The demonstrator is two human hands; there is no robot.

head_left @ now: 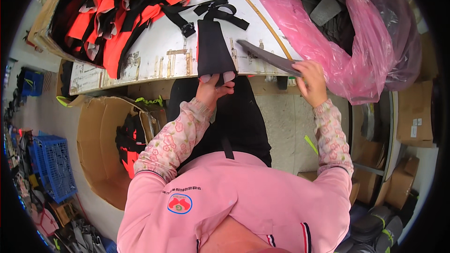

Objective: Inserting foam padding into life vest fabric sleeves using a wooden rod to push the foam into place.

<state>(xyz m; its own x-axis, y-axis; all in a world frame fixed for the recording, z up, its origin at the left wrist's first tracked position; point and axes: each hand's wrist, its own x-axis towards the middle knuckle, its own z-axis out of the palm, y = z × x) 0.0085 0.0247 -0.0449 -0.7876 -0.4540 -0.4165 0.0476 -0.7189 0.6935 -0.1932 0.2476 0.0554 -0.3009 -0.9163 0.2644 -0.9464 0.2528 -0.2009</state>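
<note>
Pink shirt (pixel 281 197): a line of dark characters (pixel 183 190), upside down, beside a blue-rimmed oval emblem (pixel 180 204) with red shapes
Cardboard carton (pixel 417 105): white labels (pixel 414 131), print too small to read

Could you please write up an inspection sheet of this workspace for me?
Surface: white table, worn and stained in places.
Job's things: black sleeve; curved grey strip.
Clutter: yellowish stick, orange-and-black pile, pink plastic bag with grey pieces inside.
Grips: left grip holds the sleeve's near end; right grip holds the strip's near end.
Cables: nothing seen.
Surroundings: open cardboard box and blue crate, both at left.
</note>
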